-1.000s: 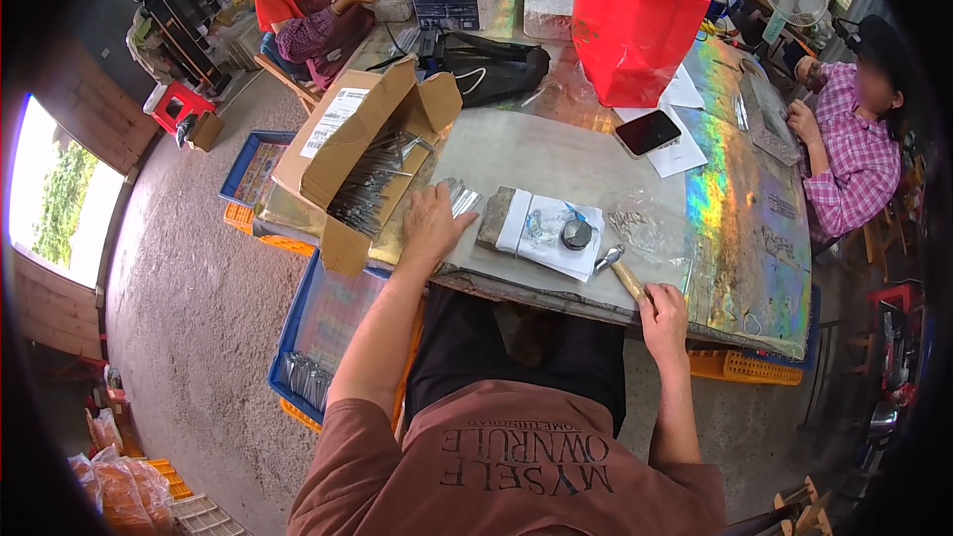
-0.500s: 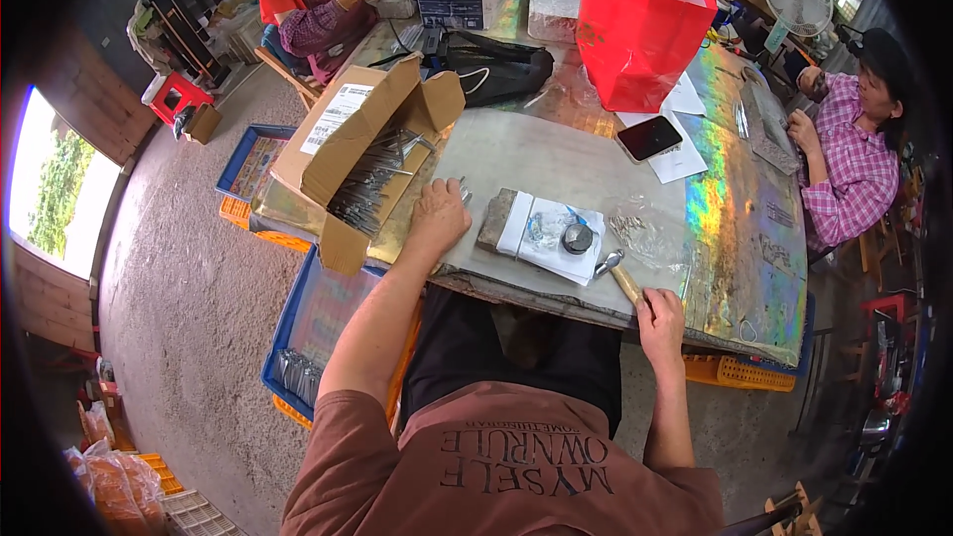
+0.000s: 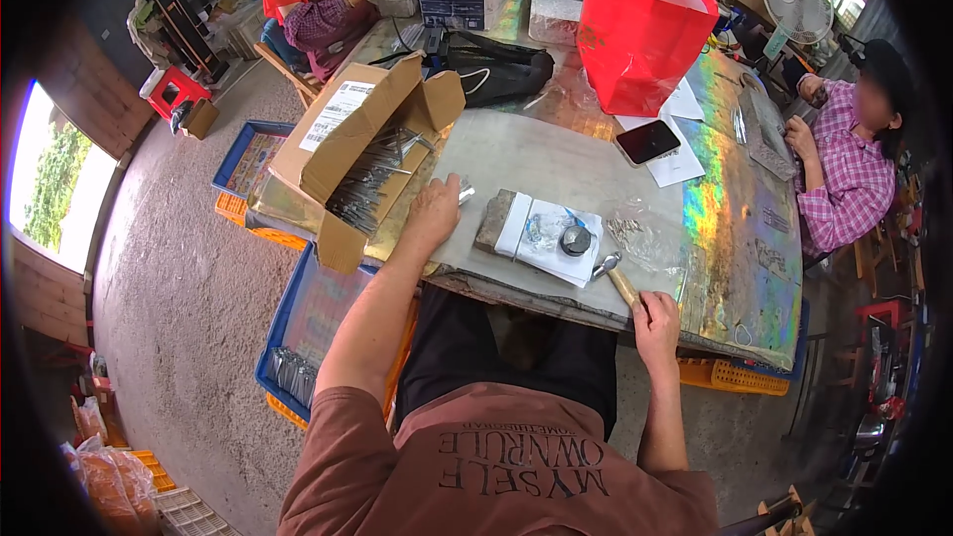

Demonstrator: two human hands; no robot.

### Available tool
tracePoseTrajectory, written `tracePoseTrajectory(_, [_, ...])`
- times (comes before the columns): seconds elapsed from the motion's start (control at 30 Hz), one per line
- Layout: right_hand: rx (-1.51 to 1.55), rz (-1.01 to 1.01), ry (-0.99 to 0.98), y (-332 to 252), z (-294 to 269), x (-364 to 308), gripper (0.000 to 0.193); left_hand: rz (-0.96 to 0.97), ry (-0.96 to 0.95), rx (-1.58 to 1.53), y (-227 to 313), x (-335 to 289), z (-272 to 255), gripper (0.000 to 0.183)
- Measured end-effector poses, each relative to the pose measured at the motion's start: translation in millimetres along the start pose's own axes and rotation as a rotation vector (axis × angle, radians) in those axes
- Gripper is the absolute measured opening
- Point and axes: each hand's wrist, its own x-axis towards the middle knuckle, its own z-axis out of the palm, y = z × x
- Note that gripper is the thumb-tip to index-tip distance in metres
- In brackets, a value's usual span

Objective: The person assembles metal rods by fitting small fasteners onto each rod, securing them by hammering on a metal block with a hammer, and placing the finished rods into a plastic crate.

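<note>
My right hand (image 3: pixel 656 330) is closed round the wooden handle of a small hammer (image 3: pixel 608 265), whose metal head lies by the near right corner of a pad of white sheets (image 3: pixel 544 250). On the pad sits a round dark metal piece (image 3: pixel 575 240). A grey block (image 3: pixel 494 221) shows along the pad's left side. Left of the block, my left hand (image 3: pixel 434 212) is closed near the tabletop. A small shiny silvery metal piece (image 3: pixel 466 191) sticks out at its fingers; its kind is too small to tell. Beside that hand, an open cardboard box (image 3: pixel 320 161) holds many thin metal rods (image 3: pixel 372 182).
A clear plastic bag with small pieces (image 3: pixel 635 233) lies right of the pad. Farther back are a phone (image 3: pixel 648 142), a red bag (image 3: pixel 640 35) and a black bag (image 3: pixel 496 69). Two other people sit at the far left and right. A blue crate (image 3: pixel 288 337) stands below the table's left edge.
My left hand has shifted slightly left, and more of the silvery piece shows at its fingers. The hammer stays in my right hand, almost unmoved. The view has shifted slightly.
</note>
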Motion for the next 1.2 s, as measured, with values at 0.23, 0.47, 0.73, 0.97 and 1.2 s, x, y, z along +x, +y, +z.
tracePoseTrajectory(0.23, [-0.013, -0.013, 0.020, -3, 1, 0, 0.020, -0.065, 0.089, -0.076, -3, 3, 10, 0.029])
tracePoseTrajectory(0.47, [-0.028, -0.032, 0.039, -1, 3, -1, 0.019, -0.061, 0.147, -0.060, -1, 1, 16, 0.012])
tracePoseTrajectory(0.73, [-0.017, -0.043, 0.059, 0, 4, 0, 0.018, -0.071, 0.174, -0.258, -6, -2, -4, 0.019])
tracePoseTrajectory(0.97, [-0.021, -0.051, 0.063, -1, 5, 0, 0.018, -0.085, 0.378, -0.906, 2, 3, 1, 0.015])
tracePoseTrajectory(1.2, [-0.029, -0.037, 0.062, -1, 6, -1, 0.017, -0.098, 0.413, -1.193, 3, -11, 26, 0.011])
